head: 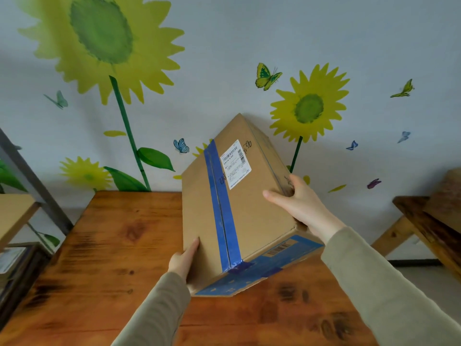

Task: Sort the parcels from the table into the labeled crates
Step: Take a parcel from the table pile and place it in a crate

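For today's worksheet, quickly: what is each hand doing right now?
Left hand: holding the cardboard parcel at its lower left corner.
Right hand: gripping the same parcel's right side.

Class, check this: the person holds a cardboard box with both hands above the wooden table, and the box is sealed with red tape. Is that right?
Not quite. The head view shows the tape is blue, not red. Otherwise correct: left hand and right hand hold the box above the table.
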`<state>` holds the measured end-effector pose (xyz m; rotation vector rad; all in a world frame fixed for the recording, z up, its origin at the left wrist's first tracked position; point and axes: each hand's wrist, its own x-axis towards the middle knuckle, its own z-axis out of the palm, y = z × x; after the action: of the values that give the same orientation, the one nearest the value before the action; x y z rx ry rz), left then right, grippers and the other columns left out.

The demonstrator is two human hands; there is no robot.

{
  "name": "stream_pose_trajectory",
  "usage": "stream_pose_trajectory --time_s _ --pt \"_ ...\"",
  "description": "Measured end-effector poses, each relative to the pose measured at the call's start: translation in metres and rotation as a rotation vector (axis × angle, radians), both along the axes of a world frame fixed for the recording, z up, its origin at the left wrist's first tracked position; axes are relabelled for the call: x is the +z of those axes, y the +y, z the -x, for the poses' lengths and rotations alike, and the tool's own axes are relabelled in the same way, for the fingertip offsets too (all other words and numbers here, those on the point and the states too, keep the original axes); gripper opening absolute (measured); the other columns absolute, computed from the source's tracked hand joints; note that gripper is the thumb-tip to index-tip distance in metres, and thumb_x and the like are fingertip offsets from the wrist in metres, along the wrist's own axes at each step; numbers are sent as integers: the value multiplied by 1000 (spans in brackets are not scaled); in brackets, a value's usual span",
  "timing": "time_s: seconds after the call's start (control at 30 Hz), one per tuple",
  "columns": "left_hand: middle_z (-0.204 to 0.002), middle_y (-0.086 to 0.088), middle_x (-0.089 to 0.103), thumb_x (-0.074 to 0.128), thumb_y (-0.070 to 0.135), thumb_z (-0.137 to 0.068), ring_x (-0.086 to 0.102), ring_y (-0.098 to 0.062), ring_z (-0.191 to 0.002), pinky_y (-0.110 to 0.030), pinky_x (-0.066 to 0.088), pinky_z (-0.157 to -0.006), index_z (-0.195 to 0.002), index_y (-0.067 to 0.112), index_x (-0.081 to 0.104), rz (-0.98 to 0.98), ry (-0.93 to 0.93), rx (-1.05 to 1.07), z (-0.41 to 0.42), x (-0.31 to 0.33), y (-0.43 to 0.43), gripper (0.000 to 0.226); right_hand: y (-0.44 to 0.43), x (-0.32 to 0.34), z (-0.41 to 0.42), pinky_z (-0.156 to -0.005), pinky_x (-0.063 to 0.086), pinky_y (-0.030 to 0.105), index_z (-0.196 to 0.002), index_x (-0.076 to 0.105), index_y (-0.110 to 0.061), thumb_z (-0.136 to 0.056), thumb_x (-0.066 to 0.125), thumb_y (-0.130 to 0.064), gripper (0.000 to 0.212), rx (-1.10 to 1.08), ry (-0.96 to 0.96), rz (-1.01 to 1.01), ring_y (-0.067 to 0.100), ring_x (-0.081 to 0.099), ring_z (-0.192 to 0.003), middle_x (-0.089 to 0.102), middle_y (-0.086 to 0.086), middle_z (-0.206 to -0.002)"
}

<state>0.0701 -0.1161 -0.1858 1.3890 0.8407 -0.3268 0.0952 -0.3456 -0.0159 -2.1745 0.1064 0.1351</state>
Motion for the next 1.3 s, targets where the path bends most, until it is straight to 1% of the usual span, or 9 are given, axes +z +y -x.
stream_pose_trajectory --time_s 0.03,0.1,0.23,0.3,0.4,0.63,0.9,1.1,1.3 --pt "-125 -15 54 68 52 -78 49 -33 -114 -46 36 -106 -128 0 47 4 -9 21 1 1 -2 75 -5 -1 0 -100 45 47 -147 26 -24 -52 67 -70 113 15 4 -7 21 49 -125 45 -2 -142" --pt "-123 -14 54 72 49 -76 50 -32 -112 -45 37 -104 -128 1 46 11 -25 64 3 0 -4 76 -14 -4 -2 -96 48 47 -146 27 -26 -57 69 -63 105 27 29 -38 22 52 -121 48 0 -140" --pt "-112 -11 55 76 43 -74 49 -29 -103 -40 40 -95 -121 1 51 21 -61 110 7 3 -8 68 -24 -7 -2 -67 50 26 -134 44 -23 -89 61 -26 49 50 26 -92 13 61 -95 60 -1 -114" --pt "-113 -11 57 77 42 -73 51 -28 -102 -37 40 -90 -122 0 53 19 -81 131 8 8 -8 69 -28 -9 -1 -60 46 21 -131 45 -24 -91 58 -21 42 44 32 -141 9 61 -88 61 -7 -106" --pt "-115 -12 60 80 42 -69 55 -29 -102 -38 44 -89 -123 1 52 14 -105 174 12 14 -6 74 -33 -10 1 -56 44 20 -130 46 -26 -92 56 -20 40 21 47 -195 8 61 -84 61 -10 -98" --pt "-110 -6 61 77 39 -75 55 -23 -93 -36 42 -81 -122 7 54 67 -177 173 25 31 1 62 -45 -17 4 -62 47 27 -127 49 -27 -90 59 -20 39 -6 70 -290 14 62 -90 62 -3 -105" --pt "-111 -6 59 73 38 -79 55 -22 -94 -37 44 -80 -120 14 50 -126 -333 146 39 51 15 54 -50 -58 12 -69 48 36 -125 52 -13 -87 61 -20 39 -188 147 -501 26 61 -97 63 11 -111" --pt "-111 -5 58 73 38 -78 56 -21 -96 -34 45 -78 -129 12 47 -211 -405 96 43 65 26 62 -49 -73 19 -77 51 40 -126 49 -16 -82 69 -32 50 -217 116 -567 25 61 -101 62 5 -114" --pt "-113 -2 60 76 34 -76 59 -20 -98 -34 49 -77 -134 20 46 -147 -446 41 50 70 32 67 -53 -76 23 -85 52 42 -135 46 -22 -67 75 -47 77 -169 119 -616 22 63 -104 65 1 -117"
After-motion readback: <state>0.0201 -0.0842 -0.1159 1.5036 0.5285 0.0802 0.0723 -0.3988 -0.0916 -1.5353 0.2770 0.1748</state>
